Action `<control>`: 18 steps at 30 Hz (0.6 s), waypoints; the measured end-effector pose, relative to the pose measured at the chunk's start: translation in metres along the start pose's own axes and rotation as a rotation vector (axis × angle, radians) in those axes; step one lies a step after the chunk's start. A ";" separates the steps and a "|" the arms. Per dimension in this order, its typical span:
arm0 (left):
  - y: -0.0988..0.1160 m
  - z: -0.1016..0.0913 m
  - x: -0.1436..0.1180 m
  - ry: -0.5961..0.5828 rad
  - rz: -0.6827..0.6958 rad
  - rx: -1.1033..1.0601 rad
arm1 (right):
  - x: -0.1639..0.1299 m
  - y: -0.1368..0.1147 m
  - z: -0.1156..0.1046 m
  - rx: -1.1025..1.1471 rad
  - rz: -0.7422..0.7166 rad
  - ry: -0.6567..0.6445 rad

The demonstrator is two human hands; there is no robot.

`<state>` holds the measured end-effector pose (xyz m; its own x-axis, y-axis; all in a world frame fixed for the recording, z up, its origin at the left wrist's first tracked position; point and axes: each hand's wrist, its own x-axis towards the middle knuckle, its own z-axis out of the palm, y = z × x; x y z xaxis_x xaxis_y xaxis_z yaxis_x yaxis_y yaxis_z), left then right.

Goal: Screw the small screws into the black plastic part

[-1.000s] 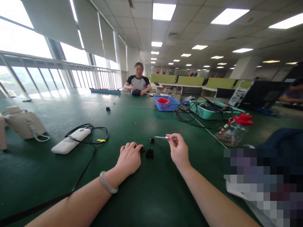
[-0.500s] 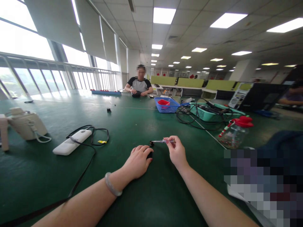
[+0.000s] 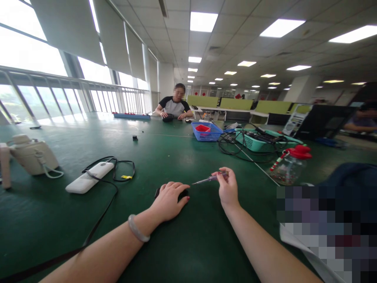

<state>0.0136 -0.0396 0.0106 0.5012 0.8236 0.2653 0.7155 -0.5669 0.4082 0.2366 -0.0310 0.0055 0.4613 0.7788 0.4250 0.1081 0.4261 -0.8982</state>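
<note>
My left hand point(image 3: 169, 199) lies over a small black object point(image 3: 184, 193) on the green table, fingers stretched across its top and thumb along the near side. Most of that object is covered, so its kind does not show. A screwdriver point(image 3: 212, 178) with a clear purplish handle is pinched in my right hand point(image 3: 228, 188). Its thin metal shaft points left, and the tip is just right of my left fingertips, apart from the black object.
Left on the green table point(image 3: 188, 243) are a white power bank point(image 3: 90, 178), a black strap point(image 3: 113, 188) and a beige bottle point(image 3: 35, 155). A blue basket point(image 3: 206, 135), teal basket point(image 3: 253, 143) and red-lidded jar point(image 3: 291, 169) stand right. Another person point(image 3: 175, 104) sits opposite.
The screwdriver tip has come away from a small dark piece at the black object's far side, and my right hand has shifted right. My left hand has moved slightly left and flattened.
</note>
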 end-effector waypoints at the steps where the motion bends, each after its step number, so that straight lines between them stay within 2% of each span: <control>1: 0.001 0.000 0.000 -0.010 0.017 -0.012 | 0.002 0.002 -0.001 0.008 0.006 0.016; 5: 0.002 -0.004 0.000 -0.023 0.024 -0.062 | 0.005 0.005 -0.004 0.010 0.016 0.055; 9: 0.002 -0.007 -0.005 -0.011 -0.015 -0.038 | 0.005 0.003 -0.006 0.019 0.019 0.066; 12: 0.003 -0.007 -0.010 -0.017 0.009 -0.018 | 0.006 0.004 -0.006 0.023 0.016 0.067; 18: 0.006 -0.011 -0.026 -0.093 -0.004 -0.015 | 0.008 0.010 -0.009 -0.002 0.013 0.093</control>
<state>-0.0001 -0.0643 0.0163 0.5422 0.8204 0.1814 0.7107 -0.5630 0.4220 0.2495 -0.0251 -0.0011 0.5429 0.7379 0.4010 0.1034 0.4151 -0.9039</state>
